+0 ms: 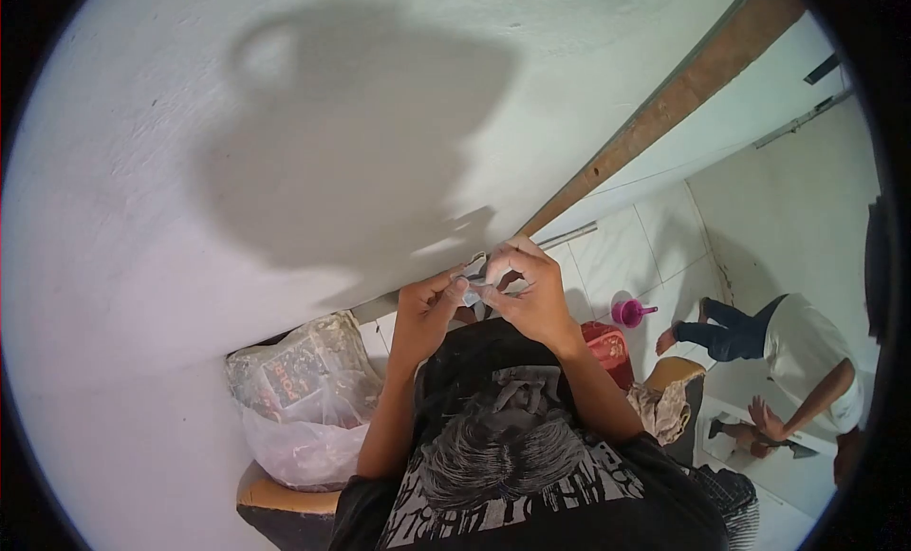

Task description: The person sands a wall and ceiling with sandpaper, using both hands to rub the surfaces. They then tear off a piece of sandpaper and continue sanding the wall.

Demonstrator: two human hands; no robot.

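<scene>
In front of my chest, both hands are close together around a small, pale, crumpled piece (471, 297) with a bluish patch. It looks thin, like paper or plastic film, but I cannot make out its kind. My left hand (427, 312) pinches it between thumb and fingers. My right hand (529, 290) is closed with thumb and fingertips pressed together at the piece's right side. Its fingers look dusted with white. Part of the piece is hidden behind the fingers.
A white wall with a large shadow rises ahead. A wooden door frame (664, 105) stands right. A plastic-wrapped sack (308, 390) lies left. A red container (607, 352), a magenta dipper (628, 312) and a cloth (661, 410) are right. Another person (807, 352) works farther right.
</scene>
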